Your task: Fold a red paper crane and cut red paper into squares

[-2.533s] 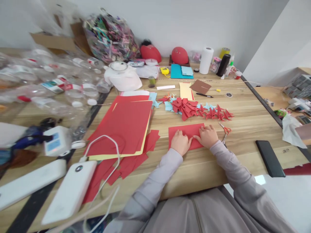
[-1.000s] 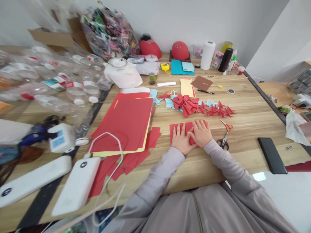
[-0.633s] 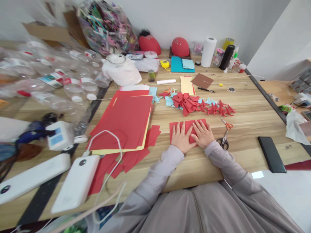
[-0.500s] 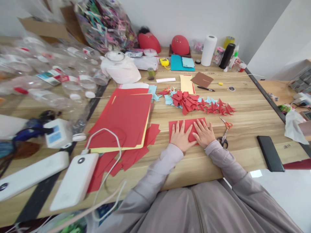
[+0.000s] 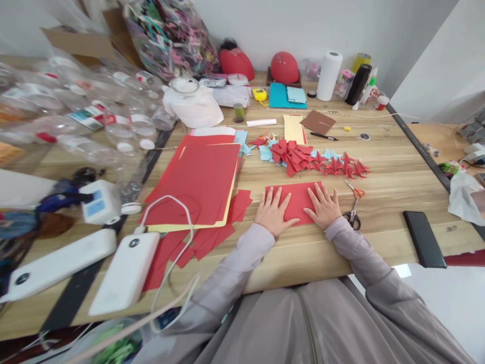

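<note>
A red paper rectangle (image 5: pixel 297 199) lies flat on the wooden table in front of me. My left hand (image 5: pixel 273 212) rests on its left part, fingers spread, palm down. On its right part lies my right hand (image 5: pixel 324 206), also flat with the fingers apart. Just right of that hand are orange-handled scissors (image 5: pixel 356 190) and black-handled scissors (image 5: pixel 352 217). Beyond the paper runs a heap of folded red paper pieces (image 5: pixel 291 155), with some light blue ones among them. A stack of large red sheets (image 5: pixel 197 182) is to the left, with smaller red strips beside and under it.
Two white power banks (image 5: pixel 125 273) with a looping cable sit at the front left. Plastic bottles (image 5: pixel 117 129) crowd the far left. A black phone (image 5: pixel 423 238) lies at the right. A paper roll (image 5: pixel 329 76) and a black bottle (image 5: pixel 358 87) stand at the back.
My hands have moved apart, the left toward the paper's left edge and the right toward its right edge. More of the paper's middle shows between them. The view has shifted slightly.
</note>
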`<state>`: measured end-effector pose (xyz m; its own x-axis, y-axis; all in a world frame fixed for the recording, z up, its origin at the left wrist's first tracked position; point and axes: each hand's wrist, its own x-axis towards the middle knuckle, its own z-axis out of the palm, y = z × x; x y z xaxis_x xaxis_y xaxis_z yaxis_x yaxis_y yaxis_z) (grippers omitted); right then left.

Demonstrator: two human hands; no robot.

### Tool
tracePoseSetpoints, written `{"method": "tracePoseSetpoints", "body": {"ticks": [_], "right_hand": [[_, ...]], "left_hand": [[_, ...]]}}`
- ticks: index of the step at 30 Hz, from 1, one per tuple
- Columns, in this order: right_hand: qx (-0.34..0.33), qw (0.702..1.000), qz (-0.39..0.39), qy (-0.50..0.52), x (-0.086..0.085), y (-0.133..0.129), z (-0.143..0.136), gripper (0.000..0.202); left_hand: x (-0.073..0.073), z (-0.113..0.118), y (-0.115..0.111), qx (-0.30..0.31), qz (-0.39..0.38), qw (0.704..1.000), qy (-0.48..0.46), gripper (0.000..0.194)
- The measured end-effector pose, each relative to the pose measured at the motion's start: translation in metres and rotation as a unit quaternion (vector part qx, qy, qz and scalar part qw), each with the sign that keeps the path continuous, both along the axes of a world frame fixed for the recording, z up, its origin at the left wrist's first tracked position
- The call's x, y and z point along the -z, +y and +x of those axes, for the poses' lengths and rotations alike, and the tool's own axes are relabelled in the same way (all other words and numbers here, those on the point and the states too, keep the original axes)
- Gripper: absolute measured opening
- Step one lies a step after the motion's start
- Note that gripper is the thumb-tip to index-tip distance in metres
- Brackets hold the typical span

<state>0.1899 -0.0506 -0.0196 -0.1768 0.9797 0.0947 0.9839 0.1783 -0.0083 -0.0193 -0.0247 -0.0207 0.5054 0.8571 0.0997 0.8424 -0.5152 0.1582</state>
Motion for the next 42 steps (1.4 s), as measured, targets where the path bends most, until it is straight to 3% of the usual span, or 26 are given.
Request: {"method": "tracePoseSetpoints", "body": {"ticks": [6,8,10,13,19,29,34,38,42], "right_hand": [[0.006,1.000,0.008,-0.011,0.002,-0.003,0.009,0.063],[0.003,1.000,0.007,-0.006,0.002,-0.003,0.010,0.059],[-0.003,1.000,0.005,0.000,0.002,-0.002,0.010,0.056],[-0.008,1.000,0.003,0.002,0.002,-0.002,0.011,0.055],[-0.003,1.000,0.004,-0.004,0.002,-0.002,0.011,0.056],[0.025,1.000,-0.005,-0.005,0.003,-0.001,0.007,0.055],[0.061,0.998,-0.030,-0.009,0.003,0.004,0.002,0.057],[0.067,0.996,-0.051,-0.009,0.001,0.005,0.001,0.057],[0.068,0.997,-0.048,-0.005,0.000,0.004,0.002,0.056]], "left_hand": [[-0.002,0.000,-0.001,0.013,0.013,1.000,-0.001,0.084],[-0.002,0.001,-0.001,0.063,0.020,0.998,-0.001,0.070],[0.000,0.004,-0.001,0.152,0.010,0.988,0.006,0.053],[0.005,0.006,0.000,0.263,-0.023,0.964,0.013,0.045],[0.006,-0.002,0.001,0.322,-0.053,0.945,0.007,0.052],[-0.004,-0.027,-0.012,0.298,-0.043,0.954,-0.004,0.053],[-0.009,-0.001,-0.011,0.242,-0.046,0.969,-0.008,0.047],[-0.004,0.023,-0.026,0.168,-0.043,0.985,-0.017,0.069],[0.005,0.021,-0.033,0.189,-0.053,0.980,-0.032,0.072]]}}
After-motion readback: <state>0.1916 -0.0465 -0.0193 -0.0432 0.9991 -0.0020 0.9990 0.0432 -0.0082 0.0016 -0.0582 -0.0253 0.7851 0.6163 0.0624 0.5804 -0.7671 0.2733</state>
